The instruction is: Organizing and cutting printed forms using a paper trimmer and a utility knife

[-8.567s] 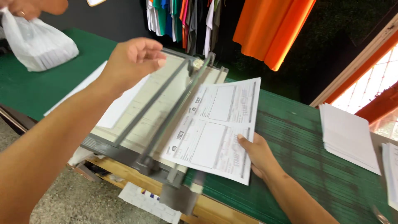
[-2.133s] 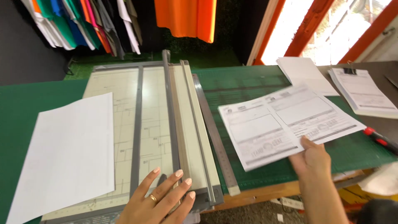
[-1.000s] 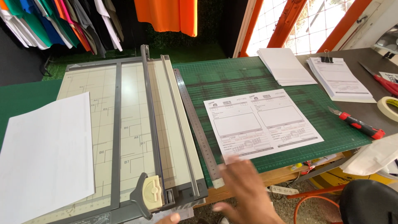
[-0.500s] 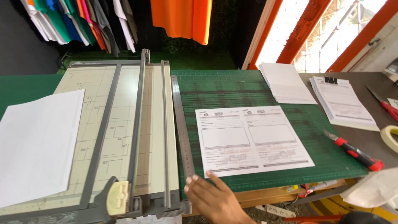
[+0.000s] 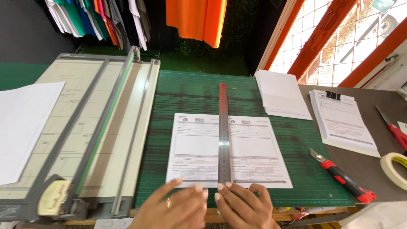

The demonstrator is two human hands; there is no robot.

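Observation:
A printed double form sheet (image 5: 254,148) lies flat on the green cutting mat (image 5: 190,93). A steel ruler (image 5: 223,127) rests lengthwise down the sheet's middle. My left hand (image 5: 176,208) lies at the sheet's near edge, fingers spread and touching the paper left of the ruler. My right hand (image 5: 246,205) sits beside it, fingertips on the ruler's near end and the paper. Neither hand grips anything.
A large paper trimmer (image 5: 85,127) stands left of the mat, a blank white sheet (image 5: 21,127) on its far side. A stack of blank paper (image 5: 282,93), a clipped stack of forms (image 5: 343,123), a red utility knife (image 5: 343,180), tape roll (image 5: 394,169) and red scissors (image 5: 394,131) lie right.
The ruler, earlier lying beside the trimmer, now rests down the middle of the form. Both hands have come to the sheet's near edge.

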